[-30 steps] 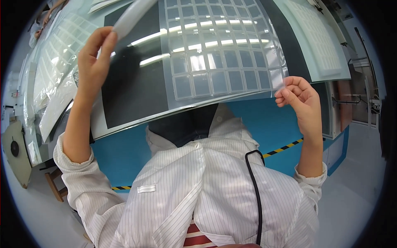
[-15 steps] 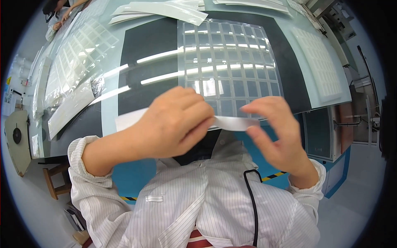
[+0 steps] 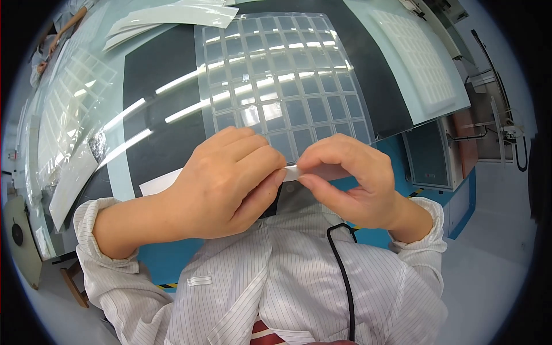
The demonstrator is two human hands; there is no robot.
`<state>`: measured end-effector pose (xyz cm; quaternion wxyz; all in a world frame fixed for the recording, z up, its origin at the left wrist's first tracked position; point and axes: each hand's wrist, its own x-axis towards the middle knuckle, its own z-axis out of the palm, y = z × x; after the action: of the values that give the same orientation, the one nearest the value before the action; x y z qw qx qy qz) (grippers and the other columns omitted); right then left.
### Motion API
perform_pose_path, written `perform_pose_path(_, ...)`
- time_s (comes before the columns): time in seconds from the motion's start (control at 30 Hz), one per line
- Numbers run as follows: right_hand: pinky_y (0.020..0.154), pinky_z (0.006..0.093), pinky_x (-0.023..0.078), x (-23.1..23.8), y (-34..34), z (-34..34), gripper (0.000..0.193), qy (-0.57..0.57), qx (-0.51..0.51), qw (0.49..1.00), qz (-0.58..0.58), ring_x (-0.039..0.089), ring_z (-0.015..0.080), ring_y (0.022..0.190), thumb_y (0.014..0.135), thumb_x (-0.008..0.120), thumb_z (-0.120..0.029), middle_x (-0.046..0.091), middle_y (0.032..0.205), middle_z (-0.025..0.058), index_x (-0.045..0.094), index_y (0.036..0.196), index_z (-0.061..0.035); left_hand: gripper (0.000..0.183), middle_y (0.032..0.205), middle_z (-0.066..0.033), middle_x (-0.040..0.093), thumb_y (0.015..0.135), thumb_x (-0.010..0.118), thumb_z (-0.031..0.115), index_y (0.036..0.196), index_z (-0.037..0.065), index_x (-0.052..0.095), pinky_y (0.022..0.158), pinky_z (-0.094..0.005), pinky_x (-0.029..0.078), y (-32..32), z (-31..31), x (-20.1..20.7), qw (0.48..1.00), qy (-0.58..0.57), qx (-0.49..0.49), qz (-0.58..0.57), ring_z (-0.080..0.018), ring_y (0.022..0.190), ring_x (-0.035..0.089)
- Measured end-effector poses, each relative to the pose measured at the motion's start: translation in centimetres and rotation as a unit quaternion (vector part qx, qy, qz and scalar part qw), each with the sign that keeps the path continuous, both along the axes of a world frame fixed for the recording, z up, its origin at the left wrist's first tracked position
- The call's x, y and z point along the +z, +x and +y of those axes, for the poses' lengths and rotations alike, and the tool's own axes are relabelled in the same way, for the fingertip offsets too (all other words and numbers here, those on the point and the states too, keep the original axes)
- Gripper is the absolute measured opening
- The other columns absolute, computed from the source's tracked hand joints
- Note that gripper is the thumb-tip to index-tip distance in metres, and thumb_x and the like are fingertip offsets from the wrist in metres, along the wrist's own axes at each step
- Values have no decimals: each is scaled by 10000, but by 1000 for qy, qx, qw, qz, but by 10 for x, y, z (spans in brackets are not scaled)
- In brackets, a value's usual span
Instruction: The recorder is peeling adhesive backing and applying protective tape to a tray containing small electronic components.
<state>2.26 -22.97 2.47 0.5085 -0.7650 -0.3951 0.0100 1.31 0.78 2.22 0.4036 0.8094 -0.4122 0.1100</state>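
My left hand [image 3: 224, 181] is closed around a narrow white strip [image 3: 161, 181], whose left end sticks out past the wrist side over the table's near edge. Thumb and forefinger of my right hand [image 3: 359, 184] pinch the same strip close to my left fingertips. A further bit of the strip shows through the gap inside my right hand. Just beyond both hands lies a clear plastic sheet [image 3: 307, 86] divided into a grid of rectangular pockets. It rests on a black mat [image 3: 164, 77].
White strips [image 3: 172, 17] lie piled at the far left of the mat. Clear-wrapped gridded sheets [image 3: 75, 98] are on the left, with a whitish gridded stack [image 3: 417, 57] on the right. A grey cabinet [image 3: 431, 155] stands at the right below the table. Another person's arm [image 3: 60, 34] shows far left.
My right hand has moved left along the strip, closing its finger and thumb on it near my left hand. The whole view has shifted, so the table appears further left.
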Motion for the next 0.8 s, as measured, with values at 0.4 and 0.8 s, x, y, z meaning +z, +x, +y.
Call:
perform_pose_path(0.4,800,316,476,22,24,1,129,-90,77,993,-8,600,193,934,766,710,28,649,1022,124,647,876,5,100,729,-104,548,793,676,-20,881,1,634,601,-377,407,-3,4,-19,999,-13,22,32,-286,642,533)
perform_pose_path(0.8,775,229,400,-5,64,16,40,-160,-1,981,113,509,84,856,901,662,-38,629,1117,59,663,899,2,192,1037,-195,697,681,711,-6,829,-35,593,769,-419,580,-9,-4,-46,991,39,41,-125,-344,978,692)
